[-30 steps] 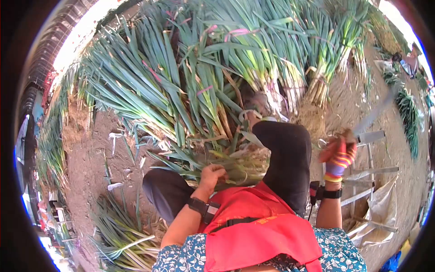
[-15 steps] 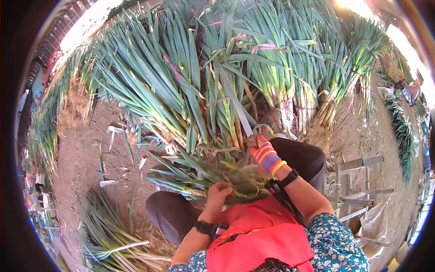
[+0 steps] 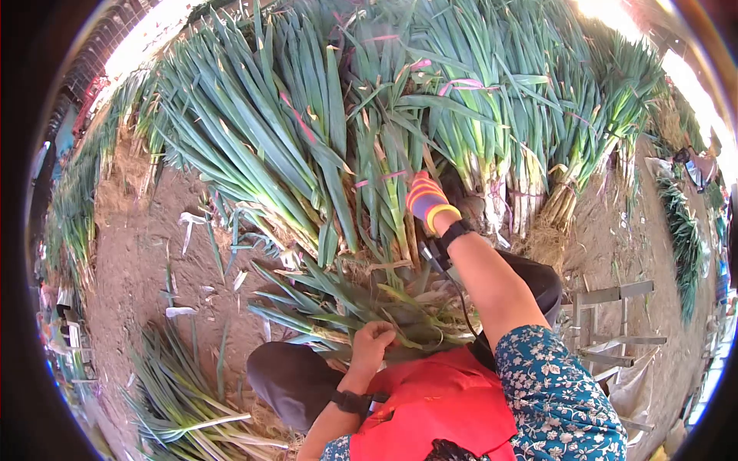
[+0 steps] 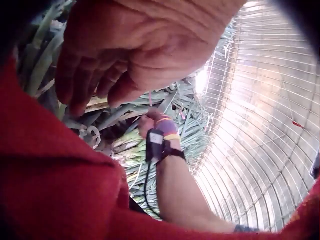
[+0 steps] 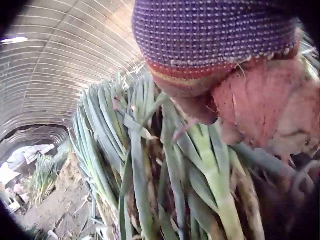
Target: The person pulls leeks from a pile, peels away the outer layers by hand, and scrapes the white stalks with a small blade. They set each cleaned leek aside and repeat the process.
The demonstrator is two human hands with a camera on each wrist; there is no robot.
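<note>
Tied leeks [image 3: 292, 146] stand in bundles in front of the person. Loose leeks [image 3: 346, 311] lie across the ground before the lap. My bare left hand [image 3: 373, 342] is held low over the near leaves, its fingers loosely bent; nothing shows between fingers and thumb in the left wrist view. My right hand [image 3: 430, 198], in a striped knit glove [image 5: 215, 37], reaches forward to a standing bundle with a pink tie [image 3: 380, 178]. The fingers are curled round the handle end of a long knife, whose blade is largely lost among the leaves.
Another heap of leeks [image 3: 188, 399] lies at the lower left on bare soil [image 3: 131, 307]. A metal frame [image 3: 615, 296] stands on the right. More leeks [image 3: 680, 238] lie at the far right. A ribbed arched roof [image 5: 45, 65] spans overhead.
My right hand has swung in from the far right with the knife, over the lap, and on to the standing leeks. The left hand stays over the near leaves.
</note>
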